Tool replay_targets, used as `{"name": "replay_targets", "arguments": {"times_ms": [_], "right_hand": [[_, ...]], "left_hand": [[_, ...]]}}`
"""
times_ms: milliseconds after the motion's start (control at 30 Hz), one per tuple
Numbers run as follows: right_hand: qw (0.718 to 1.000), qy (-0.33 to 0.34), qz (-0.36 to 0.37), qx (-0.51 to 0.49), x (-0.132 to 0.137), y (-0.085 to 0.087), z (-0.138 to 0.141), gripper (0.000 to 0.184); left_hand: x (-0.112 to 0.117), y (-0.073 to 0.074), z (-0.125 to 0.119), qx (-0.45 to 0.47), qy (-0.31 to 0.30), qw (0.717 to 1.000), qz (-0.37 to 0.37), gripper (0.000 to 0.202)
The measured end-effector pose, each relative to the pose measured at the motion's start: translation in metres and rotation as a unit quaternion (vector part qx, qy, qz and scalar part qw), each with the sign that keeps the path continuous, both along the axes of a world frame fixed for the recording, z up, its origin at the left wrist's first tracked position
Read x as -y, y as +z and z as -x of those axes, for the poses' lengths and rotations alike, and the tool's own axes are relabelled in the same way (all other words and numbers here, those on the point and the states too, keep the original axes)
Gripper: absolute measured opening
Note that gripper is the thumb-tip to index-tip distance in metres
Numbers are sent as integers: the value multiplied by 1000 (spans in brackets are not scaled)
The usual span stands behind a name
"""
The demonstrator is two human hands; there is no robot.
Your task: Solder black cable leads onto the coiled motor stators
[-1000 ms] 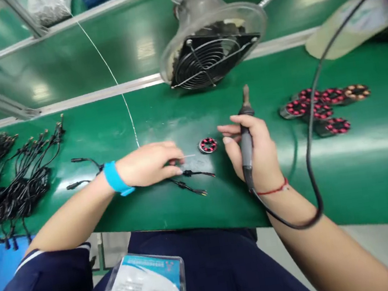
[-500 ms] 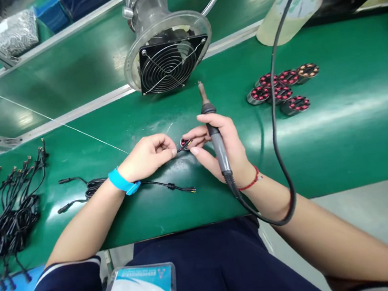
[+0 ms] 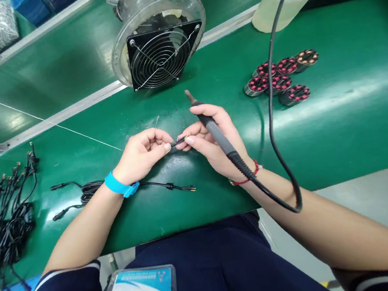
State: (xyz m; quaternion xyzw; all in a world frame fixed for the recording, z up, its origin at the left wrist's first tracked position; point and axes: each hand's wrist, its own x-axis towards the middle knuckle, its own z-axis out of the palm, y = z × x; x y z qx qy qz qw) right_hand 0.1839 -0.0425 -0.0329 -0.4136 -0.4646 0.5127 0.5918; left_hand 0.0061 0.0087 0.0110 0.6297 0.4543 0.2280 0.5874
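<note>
Black, slim, round-sheathed cable (image 3: 180, 141) is suspended between 2 hands above the glossy green bench (image 3: 224, 204). Left hand (image 3: 140, 153) pinches the sheath; right hand (image 3: 224, 143) steadies the tip while gripping a grey-handled soldering iron (image 3: 218, 135). Judged light and flexible, tip probably fragile; sheath offers the safest hold.

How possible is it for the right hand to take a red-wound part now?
Probably not: the right hand holds the soldering iron and seems to pinch the cable end, and the iron's cord crosses in front of the red-wound parts.
</note>
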Motion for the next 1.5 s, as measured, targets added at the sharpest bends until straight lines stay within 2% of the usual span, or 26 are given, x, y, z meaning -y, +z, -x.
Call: {"name": "replay_targets", "arguments": {"times_ms": [100,300,467,767,867,1000,1100,1267,1500], "right_hand": [[1000,8,0,-21,0,1,1,47],[1000,18,-10,6,1,2,2,45],[998,13,-40,47,2,4,-5,47],[997,36,-39,54,4,12,-7,45],[997,31,-34,60,4,13,-6,44],[997,21,-36,60,5,12,-6,43],[997,8,-37,62,5,10,-6,45],[996,-9,-37,76,7,6,-5,52],[994,1,-69,80,7,5,-6,47]], "left_hand": [[-1,1,0,29,-1,999,13,21],[0,0,0,31,-9,999,33,20],[-4,2,4,46,-46,996,56,15],[-3,3,2,19,-73,995,69,16],[-2,3,3,2,-95,995,27,18],[0,2,3,-54,-120,984,-119,39],[3,1,2,-81,-142,969,-186,48],[6,-1,0,-104,-165,955,-222,45],[7,3,-5,-103,-183,953,-217,41]]}}
